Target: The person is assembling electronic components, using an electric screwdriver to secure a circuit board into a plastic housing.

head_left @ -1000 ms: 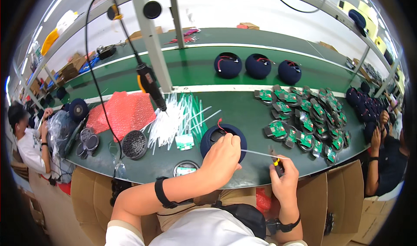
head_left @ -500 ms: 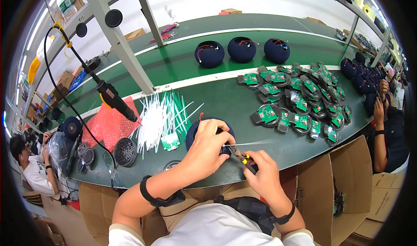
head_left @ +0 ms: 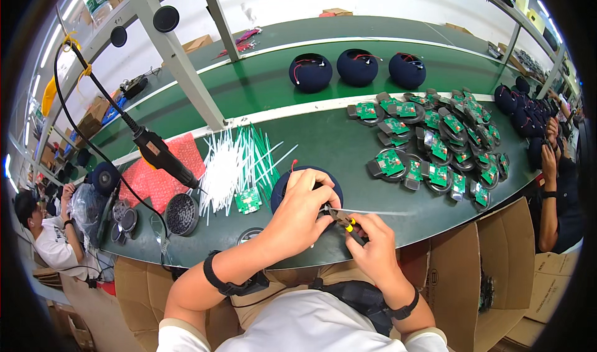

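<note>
A round navy fabric-covered shell (head_left: 336,192) with an open top stands at the bench's near edge, and a red wire pokes out at its far side. Over it lies my left hand (head_left: 297,210), fingers curled on its rim and inside; what the fingertips pinch is hidden. My right hand (head_left: 377,242) is closed round cutting pliers (head_left: 349,224) with yellow and black handles. Their jaws are at the shell's right side, by my left fingertips. From there a white cable tie (head_left: 392,213) sticks out to the right, its other end hidden in the shell.
Loose white cable ties (head_left: 225,168) and a green circuit board (head_left: 248,200) lie left of the shell. A power screwdriver (head_left: 163,156) hangs over pink bubble wrap (head_left: 180,154), near a bowl of screws (head_left: 181,214). Right is a heap of circuit-board assemblies (head_left: 438,147). People work on both sides.
The free end of the cable tie has swung from slanting upward to nearly level. The pliers stay at the shell beside my left fingers. The whole view has shifted slightly.
</note>
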### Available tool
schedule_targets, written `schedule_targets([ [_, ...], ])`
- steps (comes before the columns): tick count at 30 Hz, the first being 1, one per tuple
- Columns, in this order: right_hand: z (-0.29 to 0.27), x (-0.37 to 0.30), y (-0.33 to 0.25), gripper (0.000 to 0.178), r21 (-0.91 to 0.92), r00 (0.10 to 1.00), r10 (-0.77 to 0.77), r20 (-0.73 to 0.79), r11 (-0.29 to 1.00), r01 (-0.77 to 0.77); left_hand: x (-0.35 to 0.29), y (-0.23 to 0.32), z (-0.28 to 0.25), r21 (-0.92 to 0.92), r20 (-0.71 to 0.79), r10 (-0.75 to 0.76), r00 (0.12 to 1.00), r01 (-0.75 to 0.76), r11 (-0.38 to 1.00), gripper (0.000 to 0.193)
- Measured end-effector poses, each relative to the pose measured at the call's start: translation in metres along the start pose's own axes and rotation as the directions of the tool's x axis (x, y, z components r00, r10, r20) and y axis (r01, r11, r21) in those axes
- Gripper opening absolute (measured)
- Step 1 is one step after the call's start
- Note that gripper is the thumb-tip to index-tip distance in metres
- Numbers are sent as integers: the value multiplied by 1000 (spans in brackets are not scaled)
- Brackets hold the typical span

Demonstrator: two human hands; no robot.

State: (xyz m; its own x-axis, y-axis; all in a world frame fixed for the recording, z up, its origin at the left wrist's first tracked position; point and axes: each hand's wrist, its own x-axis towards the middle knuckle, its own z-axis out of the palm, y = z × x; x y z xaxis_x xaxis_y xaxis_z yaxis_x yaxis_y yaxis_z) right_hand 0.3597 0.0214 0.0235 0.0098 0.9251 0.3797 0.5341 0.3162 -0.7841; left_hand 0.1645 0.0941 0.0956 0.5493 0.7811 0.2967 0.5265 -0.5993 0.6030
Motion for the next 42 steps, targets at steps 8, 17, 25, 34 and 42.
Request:
schedule_targets([
  [8,-1,-1,2,39,-8,999,19,25,1000,-19,1,3,-5,-20,16,11,1000,-11,1000,32],
  [17,14,-2,5,24,257,985,131,-113,961,-98,-6,18,4,182,-127,5,992,18,983,26],
  [25,10,3,-2,20,270,972,234,4,936,-226,-8,5,8,-11,-159,-57,986,56,998,13],
  [34,-10,2,-14,33,-93,997,78,-19,992,-80,-4,11,5,-138,-135,-152,979,133,981,21],
  [42,7,8,-8,27,-86,998,60,15,995,-58,-5,8,2,-111,-94,-152,984,141,984,29],
])
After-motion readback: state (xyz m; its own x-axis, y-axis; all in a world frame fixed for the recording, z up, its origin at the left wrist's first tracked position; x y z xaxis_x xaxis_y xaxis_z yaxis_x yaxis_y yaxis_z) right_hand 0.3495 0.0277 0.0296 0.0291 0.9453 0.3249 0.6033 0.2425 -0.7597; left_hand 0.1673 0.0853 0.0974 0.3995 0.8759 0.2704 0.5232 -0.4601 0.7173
